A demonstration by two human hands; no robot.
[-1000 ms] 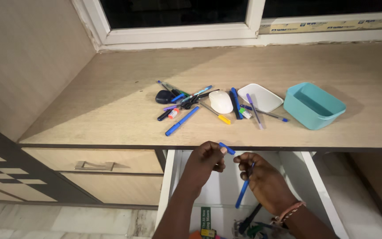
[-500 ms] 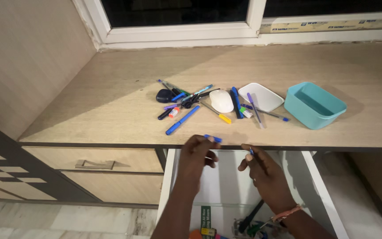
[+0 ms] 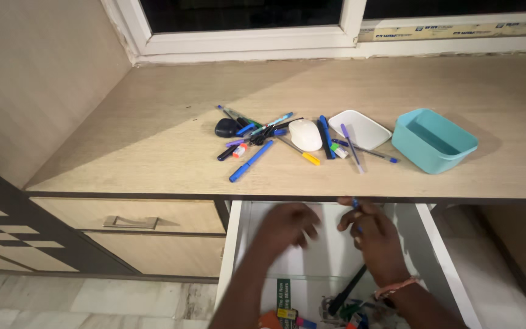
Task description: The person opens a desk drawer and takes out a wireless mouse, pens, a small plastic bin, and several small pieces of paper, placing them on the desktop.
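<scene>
Nearest the camera, an open white drawer (image 3: 433,244) holds a jumble of small coloured items at its front, and a dark tool lies slanted among them. Both hands hover over the drawer, just under the table edge. The left hand (image 3: 287,228) is blurred; its fingers look loosely curled and seem to grip nothing, though the blur keeps that from being sure. The right hand (image 3: 369,234), with a bracelet at the wrist, has its fingers closed on a blue pen (image 3: 355,207) held upright, the tip reaching the table's front edge. To the left are two closed wooden drawers. On the table (image 3: 153,146) above lies a loose heap of pens (image 3: 257,137), with one blue marker (image 3: 251,161) a little apart at the near side. Beside the heap sit a black mouse (image 3: 226,127) and a white mouse (image 3: 305,134). Further right is a white tray (image 3: 360,128) with pens across it, then a teal tub (image 3: 433,140). A window frame (image 3: 245,45) runs along the back.
</scene>
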